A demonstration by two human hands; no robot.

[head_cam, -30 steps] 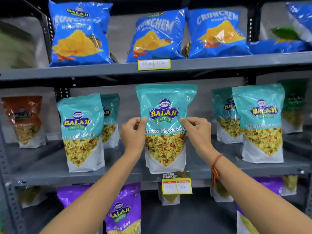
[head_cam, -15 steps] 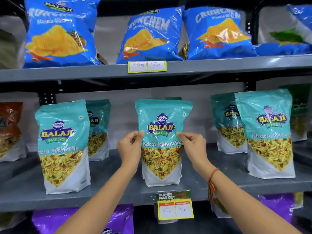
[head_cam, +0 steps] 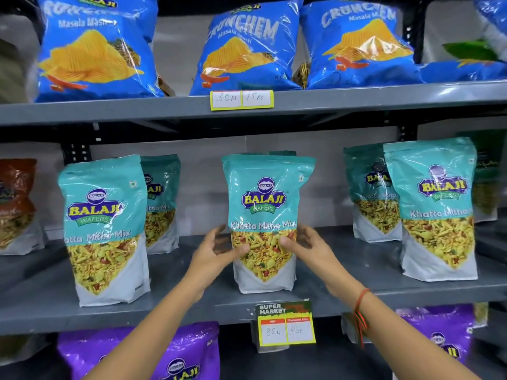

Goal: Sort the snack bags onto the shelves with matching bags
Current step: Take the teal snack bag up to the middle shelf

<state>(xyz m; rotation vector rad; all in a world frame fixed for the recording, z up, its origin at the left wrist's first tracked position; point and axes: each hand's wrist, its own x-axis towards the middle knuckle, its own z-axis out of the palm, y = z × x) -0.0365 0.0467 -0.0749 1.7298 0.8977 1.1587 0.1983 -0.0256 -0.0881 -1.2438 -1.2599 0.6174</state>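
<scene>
1. Several items were only partly readable: a brown bag point(head_cam: 16, 204) at the left frame edge was cut off and blurred; a green bag point(head_cam: 487, 174) at far right sat mostly hidden behind a teal one point(head_cam: 433, 209).
2. Middle shelf point(head_cam: 192, 305) held teal Khatta Mitha Mix bags; the centre bag point(head_cam: 264, 220) stood upright on it, a second teal bag barely visible behind its top.
3. Left hand point(head_cam: 216, 249) and right hand point(head_cam: 307, 246) flanked the centre bag, fingers spread, thumbs touching its front; firm grip could not be confirmed.
4. Top shelf point(head_cam: 384, 98) held blue Crunchem bags point(head_cam: 247, 50); purple bags point(head_cam: 181, 355) below were cropped.
</scene>
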